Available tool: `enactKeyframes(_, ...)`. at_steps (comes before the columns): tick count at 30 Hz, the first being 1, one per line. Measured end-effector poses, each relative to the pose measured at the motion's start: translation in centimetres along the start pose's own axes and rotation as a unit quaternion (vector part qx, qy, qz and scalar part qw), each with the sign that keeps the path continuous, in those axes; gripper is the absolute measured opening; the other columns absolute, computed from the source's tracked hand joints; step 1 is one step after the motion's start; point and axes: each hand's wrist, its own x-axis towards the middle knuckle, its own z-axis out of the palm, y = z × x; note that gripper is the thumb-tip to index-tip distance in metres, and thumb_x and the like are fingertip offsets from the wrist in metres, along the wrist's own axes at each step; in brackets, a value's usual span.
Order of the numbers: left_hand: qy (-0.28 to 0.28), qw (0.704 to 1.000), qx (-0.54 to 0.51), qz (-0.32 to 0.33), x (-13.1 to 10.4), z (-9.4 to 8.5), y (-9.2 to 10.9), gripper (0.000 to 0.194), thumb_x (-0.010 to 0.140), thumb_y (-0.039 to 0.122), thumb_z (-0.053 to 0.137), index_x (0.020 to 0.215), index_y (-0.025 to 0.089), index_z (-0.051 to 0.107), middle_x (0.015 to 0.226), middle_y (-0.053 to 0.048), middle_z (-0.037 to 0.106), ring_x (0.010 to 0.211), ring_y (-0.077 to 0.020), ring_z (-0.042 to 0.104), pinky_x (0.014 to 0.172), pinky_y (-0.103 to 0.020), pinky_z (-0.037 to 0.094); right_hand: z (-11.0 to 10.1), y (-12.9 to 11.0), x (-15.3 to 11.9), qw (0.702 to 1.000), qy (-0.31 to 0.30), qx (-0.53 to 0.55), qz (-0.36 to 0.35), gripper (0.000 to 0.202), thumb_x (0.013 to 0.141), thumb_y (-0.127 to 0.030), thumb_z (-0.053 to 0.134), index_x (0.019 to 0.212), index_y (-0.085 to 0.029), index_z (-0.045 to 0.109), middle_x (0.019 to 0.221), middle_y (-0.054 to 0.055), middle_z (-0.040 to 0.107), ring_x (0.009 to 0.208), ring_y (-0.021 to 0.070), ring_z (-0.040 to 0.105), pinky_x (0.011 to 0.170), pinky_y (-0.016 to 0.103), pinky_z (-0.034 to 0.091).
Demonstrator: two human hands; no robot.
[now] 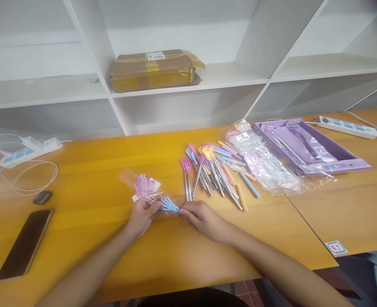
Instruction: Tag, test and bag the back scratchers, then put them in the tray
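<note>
My left hand point(143, 215) pinches the open end of a small clear plastic bag point(142, 186) with a pink printed card inside, lying on the orange table point(89, 179). My right hand point(201, 219) grips the shaft of a blue claw-headed back scratcher point(169, 206), whose head sits right at the bag's mouth between my hands. A pile of several pink, blue, yellow and purple back scratchers point(212, 170) with metal shafts lies just beyond my right hand.
Crumpled clear plastic bags point(262, 160) and a purple tray box point(306, 145) lie at the right. A power strip point(348, 126) sits far right, another point(28, 149) with a white cable far left. A phone point(25, 243) lies front left. A taped cardboard parcel point(155, 69) is on the white shelf.
</note>
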Motion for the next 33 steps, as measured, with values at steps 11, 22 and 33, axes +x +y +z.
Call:
enactKeyframes(11,-0.113,0.985,0.127,-0.004,-0.3,-0.2,-0.8,0.034,0.089,0.045,0.085,0.105,0.015,0.082,0.102,-0.014,0.084,0.087,-0.0267,0.081,0.084,-0.040,0.067,1.1,2.2,0.9,0.961,0.004,0.243,0.133,0.087,0.092,-0.064,0.071,0.155,-0.018,0.033,0.071,-0.005,0.068,0.051,0.0137,0.061,0.046,0.025,0.049)
enactKeyframes(22,0.110,0.987,0.011,0.118,0.9,-1.4,2.3,0.042,0.076,0.048,0.095,0.093,0.013,0.077,0.087,-0.009,0.084,0.081,-0.0258,0.082,0.081,-0.039,0.069,-1.6,1.7,0.6,0.994,0.057,0.056,0.071,0.049,0.104,-0.067,0.053,0.096,-0.020,0.061,0.075,0.000,0.062,0.066,0.0137,0.055,0.062,0.027,0.043)
enactKeyframes(33,-0.049,0.993,0.098,0.033,0.4,-1.4,-0.4,0.035,0.091,0.047,0.082,0.097,0.013,0.078,0.086,-0.013,0.084,0.078,-0.0247,0.082,0.075,-0.036,0.066,0.5,1.8,0.4,0.995,0.064,0.046,0.067,0.040,0.106,-0.064,0.049,0.107,-0.025,0.047,0.068,-0.007,0.044,0.061,0.0147,0.037,0.060,0.028,0.031)
